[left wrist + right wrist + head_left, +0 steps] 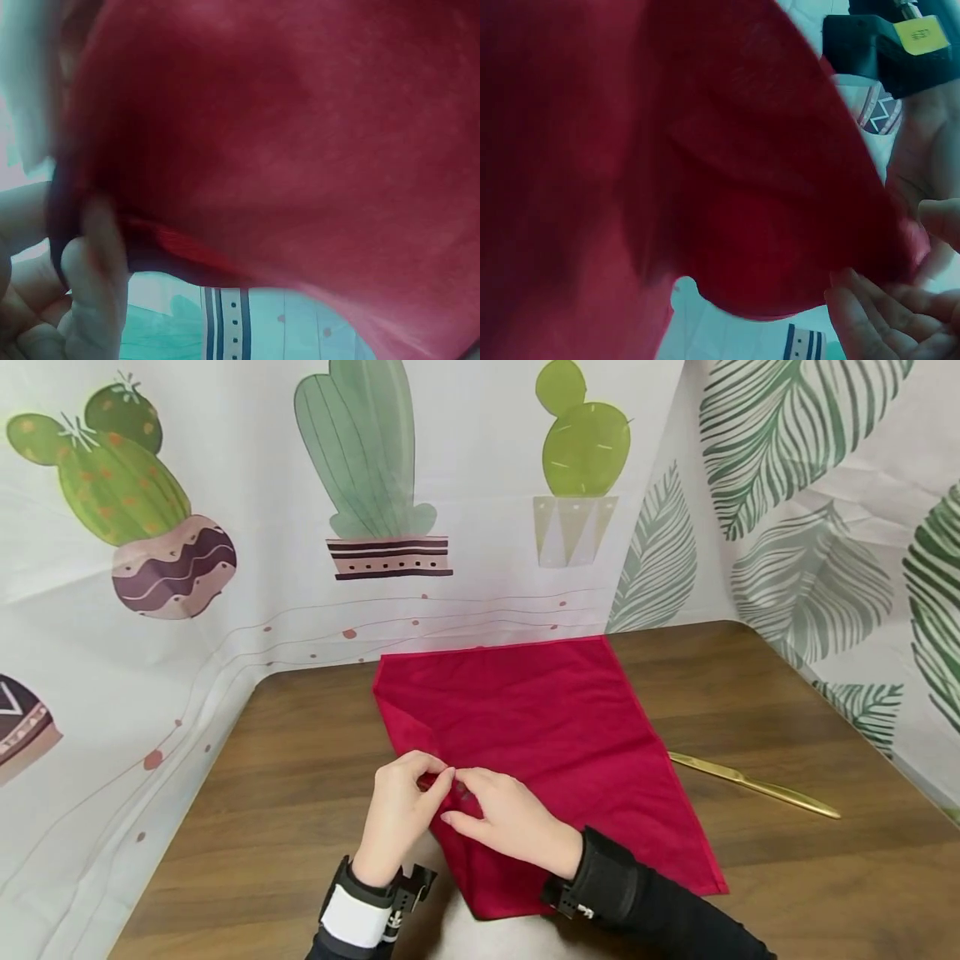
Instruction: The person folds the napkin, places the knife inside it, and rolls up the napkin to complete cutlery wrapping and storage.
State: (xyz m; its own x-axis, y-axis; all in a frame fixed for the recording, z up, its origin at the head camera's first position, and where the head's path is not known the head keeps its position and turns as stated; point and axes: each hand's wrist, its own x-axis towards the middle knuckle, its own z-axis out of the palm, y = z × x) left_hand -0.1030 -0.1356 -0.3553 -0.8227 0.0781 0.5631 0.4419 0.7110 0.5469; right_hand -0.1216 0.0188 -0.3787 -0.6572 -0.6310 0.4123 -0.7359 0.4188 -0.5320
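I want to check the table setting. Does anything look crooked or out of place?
The red cloth lies skewed to the table edge, and the gold knife pokes out from under its right side at a slant.

I see my left hand [397,810] and right hand [510,822] meeting fingertip to fingertip, both with fingers curled in a pinch, wrists strapped in black bands, forearms angling in from below.

Staged tabletop booth: wooden table [300,827], cactus-print backdrop [225,485].
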